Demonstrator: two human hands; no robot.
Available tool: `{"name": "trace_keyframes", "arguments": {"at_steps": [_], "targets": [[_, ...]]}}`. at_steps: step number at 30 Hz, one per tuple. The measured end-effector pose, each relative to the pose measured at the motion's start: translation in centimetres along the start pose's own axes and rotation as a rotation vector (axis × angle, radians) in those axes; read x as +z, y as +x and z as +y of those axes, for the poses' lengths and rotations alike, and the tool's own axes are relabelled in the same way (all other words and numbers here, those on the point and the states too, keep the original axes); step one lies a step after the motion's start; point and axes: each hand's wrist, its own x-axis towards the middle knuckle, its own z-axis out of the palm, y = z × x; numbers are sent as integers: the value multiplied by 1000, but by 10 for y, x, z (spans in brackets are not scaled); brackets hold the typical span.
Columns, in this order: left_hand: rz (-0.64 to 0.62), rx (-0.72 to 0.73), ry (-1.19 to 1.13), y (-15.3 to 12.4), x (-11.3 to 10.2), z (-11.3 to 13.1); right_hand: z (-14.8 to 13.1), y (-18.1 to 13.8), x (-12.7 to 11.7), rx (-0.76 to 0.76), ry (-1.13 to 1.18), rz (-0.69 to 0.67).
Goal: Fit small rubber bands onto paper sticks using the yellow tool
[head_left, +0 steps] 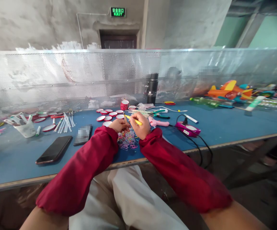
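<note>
Red sleeves (86, 166) met over a heap of thin coloured rubber bands (127, 141); just above it, right hand (142, 127) gripped a slim yellow stick (134, 120), left hand (119, 125) pinched shut; seemingly hooking a band, needing steady aim.

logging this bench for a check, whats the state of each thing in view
left hand: fingers curled above the rubber bands, grip too small to tell
right hand: closed on the yellow stick
rubber bands: loose heap
black phone: lying flat, screen dark
flask: upright, capped
pink device: lying flat, black cable attached
clear cup: upright, open-topped
red-rimmed discs: lying flat, spread out
</note>
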Motion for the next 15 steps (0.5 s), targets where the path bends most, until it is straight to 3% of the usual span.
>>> {"name": "trace_keyframes", "arguments": {"at_steps": [15], "targets": [[0,-2,-2,-2,1,2,1,0,0,-9,27,-10]]}}
